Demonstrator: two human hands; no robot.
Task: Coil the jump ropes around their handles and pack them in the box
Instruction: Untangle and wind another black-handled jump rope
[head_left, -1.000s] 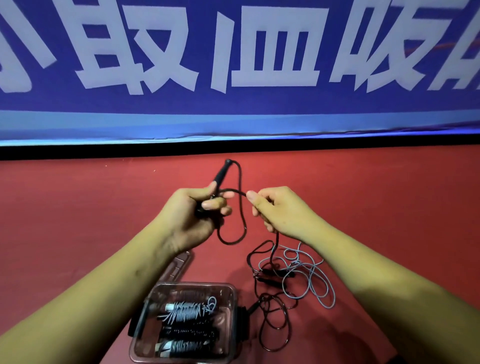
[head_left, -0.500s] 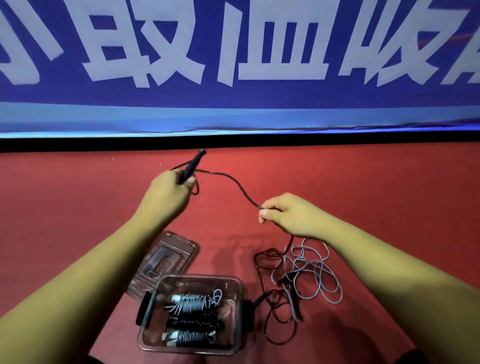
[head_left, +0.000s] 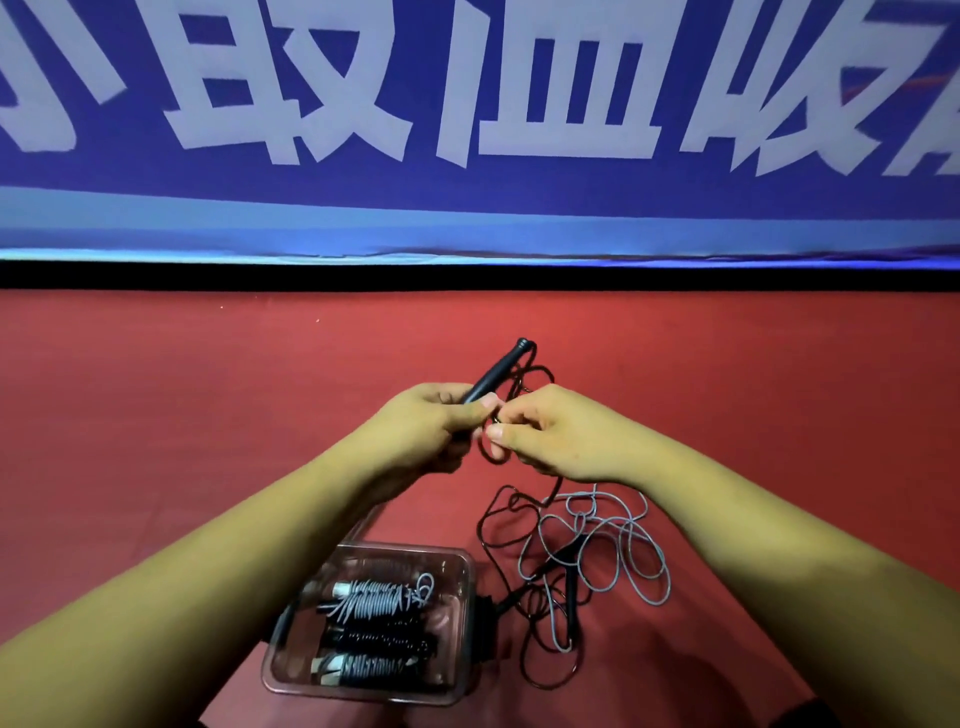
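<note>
My left hand clenches the black handle, right hand pinching its black rope; trailing slack may snag the grey rope.

blue banner | large white Chinese characters, cropped | "皿" legible

Three coiled jump ropes in one clear box, two loose ropes outside, two hands.
</note>
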